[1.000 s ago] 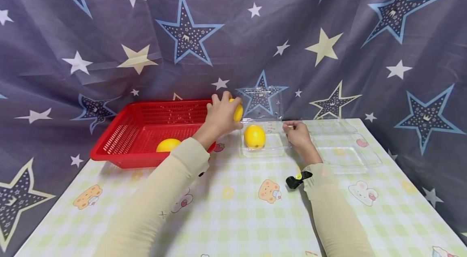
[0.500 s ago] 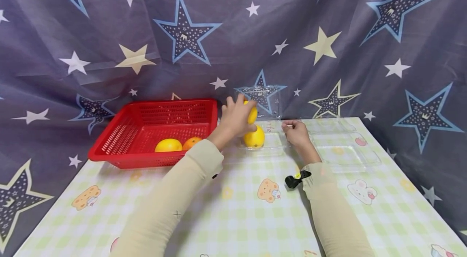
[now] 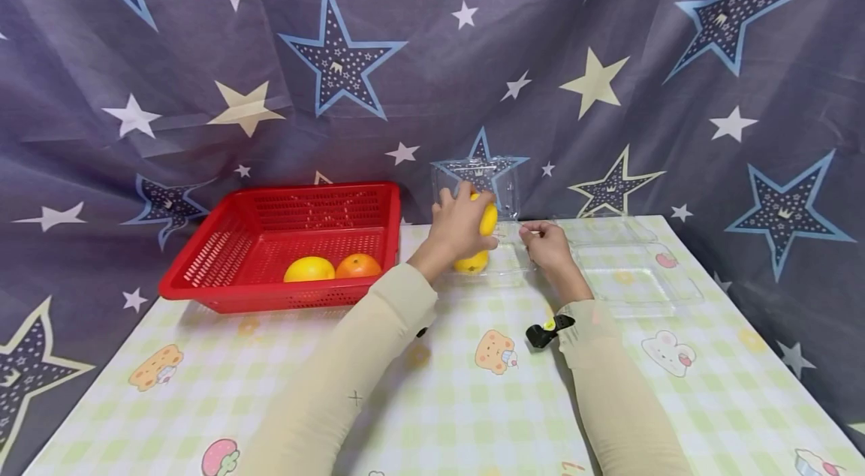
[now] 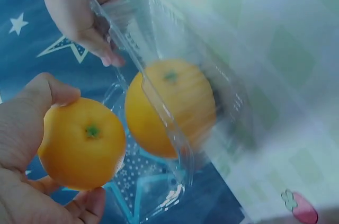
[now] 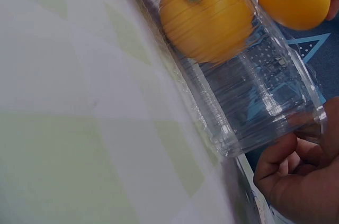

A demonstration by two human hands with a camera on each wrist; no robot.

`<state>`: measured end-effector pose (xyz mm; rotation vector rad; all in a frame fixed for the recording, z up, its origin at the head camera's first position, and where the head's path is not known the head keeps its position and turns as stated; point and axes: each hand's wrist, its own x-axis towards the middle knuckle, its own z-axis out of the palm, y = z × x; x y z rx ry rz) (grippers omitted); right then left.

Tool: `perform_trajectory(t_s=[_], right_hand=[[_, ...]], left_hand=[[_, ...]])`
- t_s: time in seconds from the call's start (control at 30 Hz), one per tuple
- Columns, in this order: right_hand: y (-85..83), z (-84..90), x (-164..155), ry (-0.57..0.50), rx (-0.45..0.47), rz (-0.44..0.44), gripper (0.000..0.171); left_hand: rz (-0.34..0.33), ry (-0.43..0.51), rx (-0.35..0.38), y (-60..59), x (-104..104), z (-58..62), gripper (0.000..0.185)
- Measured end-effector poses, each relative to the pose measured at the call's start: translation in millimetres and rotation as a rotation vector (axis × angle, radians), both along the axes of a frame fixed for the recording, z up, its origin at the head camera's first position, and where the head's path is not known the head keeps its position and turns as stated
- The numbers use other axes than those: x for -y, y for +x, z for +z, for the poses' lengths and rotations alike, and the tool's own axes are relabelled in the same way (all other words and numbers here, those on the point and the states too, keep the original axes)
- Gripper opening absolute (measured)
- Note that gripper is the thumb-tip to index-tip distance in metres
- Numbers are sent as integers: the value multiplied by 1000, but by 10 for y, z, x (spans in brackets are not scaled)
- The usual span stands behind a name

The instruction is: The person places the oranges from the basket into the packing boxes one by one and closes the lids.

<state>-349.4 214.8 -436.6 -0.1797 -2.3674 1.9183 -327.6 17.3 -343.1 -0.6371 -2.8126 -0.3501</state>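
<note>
Now your left hand (image 3: 459,224) cups an orange (image 3: 488,219) over the clear clamshell box (image 3: 508,266), at twelve o'clock on the bench (image 3: 473,401); your right hand (image 3: 550,247) pinches its three o'clock rim. Firm, smooth fruit: grip broadly. That box looks flimsy: hold its edge.

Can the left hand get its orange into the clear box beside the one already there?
Probably yes. The left hand holds its orange above the clear box, whose lid stands open; the right hand steadies its edge.
</note>
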Motion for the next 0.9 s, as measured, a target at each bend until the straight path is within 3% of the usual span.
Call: perform_trajectory(t_s=[0.4,0.9], right_hand=[[-7,-13,-28,0,22,3,31],[-5,9,-30,-26,49,19,32]], left_hand=[[-43,22,29,27,-163,-70,71],[-51,64,40,30,-269,-203,72]])
